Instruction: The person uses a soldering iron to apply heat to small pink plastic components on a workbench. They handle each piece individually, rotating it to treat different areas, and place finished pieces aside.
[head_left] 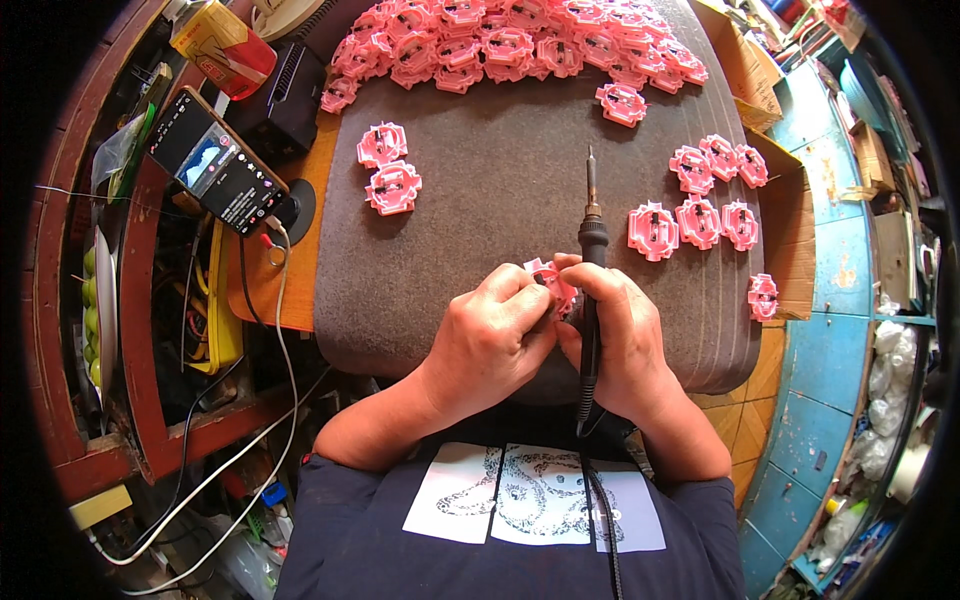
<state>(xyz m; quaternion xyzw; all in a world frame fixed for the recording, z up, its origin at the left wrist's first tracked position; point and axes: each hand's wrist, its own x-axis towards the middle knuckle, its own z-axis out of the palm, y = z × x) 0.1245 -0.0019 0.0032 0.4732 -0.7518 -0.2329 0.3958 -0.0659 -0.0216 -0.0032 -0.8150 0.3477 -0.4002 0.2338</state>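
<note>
Near the table's front edge, my left hand (492,328) is closed with its fingertips pinching a small pink plastic part (556,287). Close beside it, my right hand (632,335) is closed around a black soldering iron (592,245). The iron stands upright in the picture, its metal tip pointing toward the far side and its cord running down over my shirt. My right fingertips also reach the pink part, which the fingers partly cover. Similar pink parts with black pieces in their centres (653,231) lie in rows to the right of the iron.
A large heap of pink parts (505,45) covers the table's far end. Two more parts (393,188) lie at left. A phone (217,165) with a white cable (287,330) stands beside a black box (283,100) and a can (222,48). Cardboard boxes (790,235) adjoin the right edge.
</note>
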